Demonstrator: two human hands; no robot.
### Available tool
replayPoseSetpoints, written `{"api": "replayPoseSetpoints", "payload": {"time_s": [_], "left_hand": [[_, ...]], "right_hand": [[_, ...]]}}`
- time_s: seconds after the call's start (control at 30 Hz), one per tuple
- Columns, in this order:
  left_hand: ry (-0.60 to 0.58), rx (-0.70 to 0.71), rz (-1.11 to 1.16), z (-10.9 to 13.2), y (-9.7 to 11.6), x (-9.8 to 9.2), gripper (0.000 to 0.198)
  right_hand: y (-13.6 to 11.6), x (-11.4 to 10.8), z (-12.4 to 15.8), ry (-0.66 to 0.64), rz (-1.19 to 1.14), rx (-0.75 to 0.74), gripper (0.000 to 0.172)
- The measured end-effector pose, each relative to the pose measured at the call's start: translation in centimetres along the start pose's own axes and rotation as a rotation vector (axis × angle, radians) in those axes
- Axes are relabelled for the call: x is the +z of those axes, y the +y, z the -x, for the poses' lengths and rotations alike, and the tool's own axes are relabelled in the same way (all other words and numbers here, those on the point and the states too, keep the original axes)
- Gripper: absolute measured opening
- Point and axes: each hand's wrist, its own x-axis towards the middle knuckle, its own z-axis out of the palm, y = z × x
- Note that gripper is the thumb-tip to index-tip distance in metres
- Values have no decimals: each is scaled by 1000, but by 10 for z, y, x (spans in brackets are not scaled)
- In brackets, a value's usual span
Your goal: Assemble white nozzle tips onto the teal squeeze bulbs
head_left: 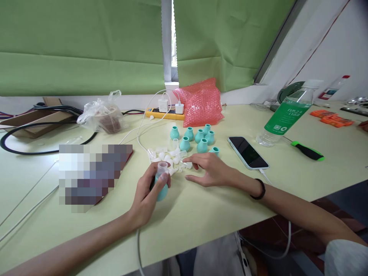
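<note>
My left hand [149, 188] is wrapped round a teal bulb [162, 193] with a translucent collar [162, 165] at its top, held upright over the table. To the right, my right hand [209, 169] has its thumb and fingers apart, with nothing seen between them. Its fingertips are at the edge of a pile of translucent white plastic pieces [168, 156]; whether they touch one I cannot tell. Behind that pile stand several teal bulbs [184, 144] with open necks, one of them [215, 151] just behind my right hand.
A phone [248, 152] on a cable, a green-labelled bottle [289, 115] and a screwdriver [308, 150] lie or stand on the right. At the back are a yellow power strip [155, 114], pink bubble wrap [201, 103] and a bagged tub [107, 119]. A blurred-out object [94, 174] lies left.
</note>
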Motion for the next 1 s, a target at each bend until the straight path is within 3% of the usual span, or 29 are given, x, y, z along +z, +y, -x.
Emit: {"api": "replayPoseSetpoints", "payload": {"time_s": [0.07,0.2,0.3,0.5,0.7,0.9,1.0], "left_hand": [[-35,-21,-16,0,-1,1,22],[-21,-43,-103,0,-2,4,19],[-59,-39,-147,0,-2,5,19],[-45,-52,-148,-2,1,7,18],[-31,-140,-97,-2,3,8,23],[26,-78,-101,-4,-4,5,25],[-9,-69,-107,-6,-4,3,29]], "right_hand": [[-4,8,0,-4,85,13,44],[-5,18,0,-30,219,62,32],[-7,19,0,-6,213,89,33],[-17,18,-3,-72,245,-57,39],[-14,24,-4,-77,305,-42,27],[-20,24,-3,-69,338,-39,31],[-23,24,-3,-72,355,-74,25]]}}
